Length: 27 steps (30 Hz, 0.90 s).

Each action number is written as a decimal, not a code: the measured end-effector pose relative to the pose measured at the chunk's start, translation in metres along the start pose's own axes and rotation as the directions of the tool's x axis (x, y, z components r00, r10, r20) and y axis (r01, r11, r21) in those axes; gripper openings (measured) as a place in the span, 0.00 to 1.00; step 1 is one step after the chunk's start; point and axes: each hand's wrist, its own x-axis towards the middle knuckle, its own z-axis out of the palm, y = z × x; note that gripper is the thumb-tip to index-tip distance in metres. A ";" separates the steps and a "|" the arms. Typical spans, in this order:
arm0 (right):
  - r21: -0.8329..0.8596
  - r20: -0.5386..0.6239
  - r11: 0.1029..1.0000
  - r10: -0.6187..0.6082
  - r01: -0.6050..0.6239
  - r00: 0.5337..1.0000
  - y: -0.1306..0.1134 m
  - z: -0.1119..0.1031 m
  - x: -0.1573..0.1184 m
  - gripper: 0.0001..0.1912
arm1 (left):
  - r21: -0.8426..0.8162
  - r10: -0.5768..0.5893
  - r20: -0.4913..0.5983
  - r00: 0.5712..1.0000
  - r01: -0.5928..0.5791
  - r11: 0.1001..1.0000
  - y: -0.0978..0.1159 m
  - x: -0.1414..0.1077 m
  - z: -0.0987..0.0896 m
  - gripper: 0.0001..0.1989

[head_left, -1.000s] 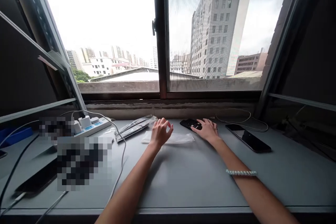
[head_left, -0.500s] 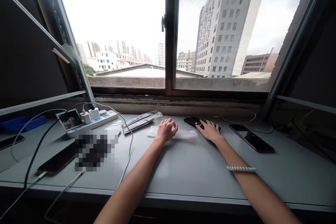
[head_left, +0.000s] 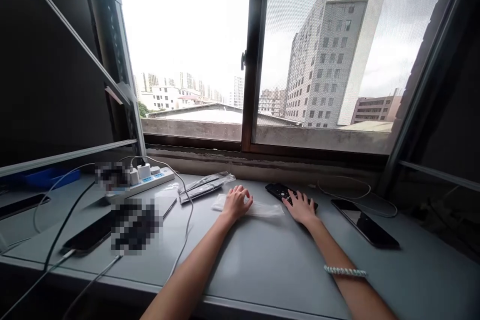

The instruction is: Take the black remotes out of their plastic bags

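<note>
My left hand (head_left: pixel 237 202) rests on a clear plastic bag (head_left: pixel 264 209) that lies flat on the grey desk, its fingers curled and the thumb and index finger bent toward each other. Whether anything is between those fingers is too small to tell. My right hand (head_left: pixel 301 207) lies with fingers spread over a black remote control (head_left: pixel 276 190), covering its near right part. To the left of the bag is a second clear packet (head_left: pixel 206 187) with something grey and dark inside.
A black phone (head_left: pixel 365 224) and a looped white cable (head_left: pixel 375 191) lie at the right. A white power strip (head_left: pixel 157 178) with plugs, another dark phone (head_left: pixel 88 234), several cables and a blue tray (head_left: pixel 50 177) are at the left. A window stands behind.
The camera view has tilted and shifted, so the desk and window appear lower. Both hands keep nearly the same places on the bag and the remote control.
</note>
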 end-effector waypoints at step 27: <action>0.071 0.002 0.993 0.096 -0.096 0.995 0.001 -0.003 -0.008 0.30 | -0.071 0.062 -0.003 0.998 -0.062 0.996 0.013 -0.005 -0.014 0.11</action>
